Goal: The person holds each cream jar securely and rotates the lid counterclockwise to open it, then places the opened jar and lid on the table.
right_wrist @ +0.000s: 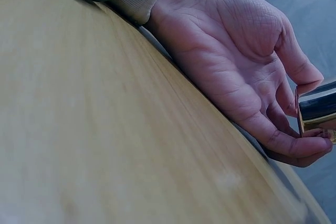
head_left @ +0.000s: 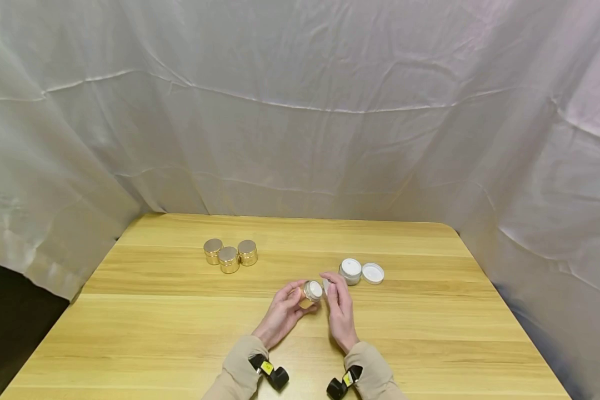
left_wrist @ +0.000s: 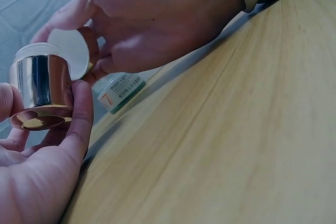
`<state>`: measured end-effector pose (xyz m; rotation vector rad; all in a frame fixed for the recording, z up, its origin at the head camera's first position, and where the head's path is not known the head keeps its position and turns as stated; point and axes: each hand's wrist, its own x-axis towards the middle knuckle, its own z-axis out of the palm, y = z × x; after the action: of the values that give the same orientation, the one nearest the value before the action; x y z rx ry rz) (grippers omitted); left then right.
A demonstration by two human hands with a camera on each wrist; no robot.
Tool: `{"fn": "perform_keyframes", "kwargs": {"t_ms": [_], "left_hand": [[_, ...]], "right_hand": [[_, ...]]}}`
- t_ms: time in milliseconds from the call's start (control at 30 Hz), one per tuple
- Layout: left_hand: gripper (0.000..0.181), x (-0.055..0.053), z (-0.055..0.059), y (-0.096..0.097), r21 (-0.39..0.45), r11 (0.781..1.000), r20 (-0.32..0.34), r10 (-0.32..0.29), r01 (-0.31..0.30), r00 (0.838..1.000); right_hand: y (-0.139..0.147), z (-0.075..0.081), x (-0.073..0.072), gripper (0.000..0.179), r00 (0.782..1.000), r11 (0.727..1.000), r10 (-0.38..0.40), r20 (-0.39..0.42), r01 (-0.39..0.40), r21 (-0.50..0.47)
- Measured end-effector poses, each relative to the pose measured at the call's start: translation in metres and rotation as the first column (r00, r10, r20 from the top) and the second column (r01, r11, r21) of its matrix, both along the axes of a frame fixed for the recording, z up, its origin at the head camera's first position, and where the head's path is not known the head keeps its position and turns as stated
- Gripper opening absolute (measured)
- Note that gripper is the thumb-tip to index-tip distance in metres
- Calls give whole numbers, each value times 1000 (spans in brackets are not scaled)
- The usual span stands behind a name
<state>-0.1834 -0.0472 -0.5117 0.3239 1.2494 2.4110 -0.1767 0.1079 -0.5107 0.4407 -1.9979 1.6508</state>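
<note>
My left hand (head_left: 282,311) grips a small gold jar (left_wrist: 44,82), its fingers and thumb around the side. The jar is uncovered and tilted, with a white round mouth (head_left: 315,289) showing in the head view. Close beside it, my right hand (head_left: 341,311) pinches a gold-edged lid (left_wrist: 71,51) with a pale round face. In the right wrist view, the thumb and fingertips of that hand hold the shiny gold piece (right_wrist: 317,109) at the frame's edge. Just beyond the right hand stands an open whitish jar (head_left: 350,271), whose printed label shows in the left wrist view.
A white lid (head_left: 373,273) lies on the table right beside the whitish jar. Three closed gold jars (head_left: 229,260) stand grouped at the back left. The wooden table (head_left: 155,333) meets a pale hanging cloth (head_left: 300,139) behind and at the sides.
</note>
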Motion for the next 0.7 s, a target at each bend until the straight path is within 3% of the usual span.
{"fn": "perform_keyframes", "kwargs": {"t_ms": [200, 367, 567, 700], "left_hand": [[27, 0, 0, -1, 24, 1000, -15, -4, 4, 1000], [19, 1, -1, -1, 42, 999, -34, 6, -5, 999], [15, 1, 0, 0, 50, 997, -22, 60, -59, 998], [21, 2, 1, -1, 50, 994, -16, 99, -99, 995]], "right_hand": [[2, -3, -3, 27, 971, 988, 43, 235, -7, -153], [1, -3, -4, 27, 945, 974, 55, 322, 20, -227], [2, -3, -7, 22, 914, 983, -14, 406, 86, -162], [4, -4, -9, 16, 926, 995, -51, 375, 79, -59]]}}
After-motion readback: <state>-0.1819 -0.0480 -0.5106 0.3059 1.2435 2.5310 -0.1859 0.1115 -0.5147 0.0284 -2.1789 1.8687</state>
